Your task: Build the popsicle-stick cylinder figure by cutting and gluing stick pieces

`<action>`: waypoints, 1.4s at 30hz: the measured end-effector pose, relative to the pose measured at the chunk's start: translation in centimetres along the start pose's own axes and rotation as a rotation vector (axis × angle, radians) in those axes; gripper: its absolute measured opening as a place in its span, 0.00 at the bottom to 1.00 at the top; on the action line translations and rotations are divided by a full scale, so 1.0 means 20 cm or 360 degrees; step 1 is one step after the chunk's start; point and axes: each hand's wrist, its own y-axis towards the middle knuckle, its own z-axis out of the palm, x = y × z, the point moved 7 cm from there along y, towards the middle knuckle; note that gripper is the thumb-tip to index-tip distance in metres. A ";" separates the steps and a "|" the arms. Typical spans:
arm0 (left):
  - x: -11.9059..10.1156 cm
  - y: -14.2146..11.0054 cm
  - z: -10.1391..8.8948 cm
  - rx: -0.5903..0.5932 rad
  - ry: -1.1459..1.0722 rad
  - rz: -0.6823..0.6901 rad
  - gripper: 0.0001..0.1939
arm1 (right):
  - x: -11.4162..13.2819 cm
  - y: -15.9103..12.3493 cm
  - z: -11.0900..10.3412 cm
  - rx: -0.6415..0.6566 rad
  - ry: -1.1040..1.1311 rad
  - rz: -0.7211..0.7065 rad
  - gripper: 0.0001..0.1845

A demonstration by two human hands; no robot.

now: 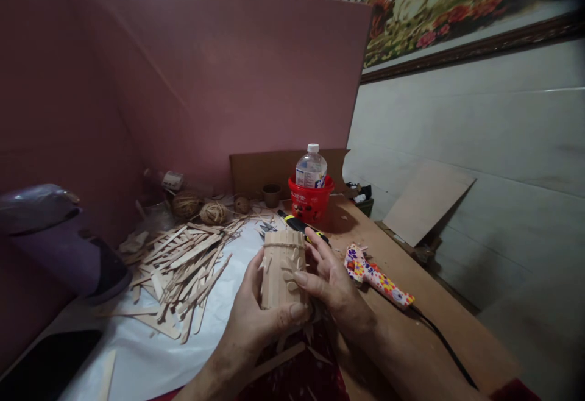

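Observation:
A round holder made of wooden craft sticks (275,276) is held between my two hands, above the near edge of the table. Twine runs around it near the top, and small leaf-shaped wood pieces sit on its front. My left hand (256,322) wraps its left side and lower front, thumb across the bottom. My right hand (336,291) grips the right side, its thumb on the leaf-shaped pieces and its fingers behind. Just beyond the holder lie small scissors (267,227) and a black and yellow utility knife (297,224). A flower-patterned glue gun (377,276) rests to the right.
Loose craft sticks (187,273) are heaped on the white sheet (214,322) at left. Behind them are twine balls (214,212) and a small brown pot (271,195). A red bucket (315,200) holds a plastic bottle (312,166). The glue gun's cord (445,340) trails along the right edge.

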 end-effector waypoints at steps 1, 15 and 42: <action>0.00 0.00 0.00 -0.0007 0.0000 0.0002 0.52 | 0.00 0.00 0.00 -0.0006 -0.0003 0.0003 0.51; -0.01 -0.01 0.06 0.0143 -0.0195 -0.0100 0.37 | 0.00 0.01 -0.02 -0.0010 0.0003 -0.0014 0.45; 0.01 -0.05 0.08 0.0268 -0.0408 -0.0403 0.28 | 0.01 -0.01 0.00 -0.0030 -0.0086 0.0000 0.46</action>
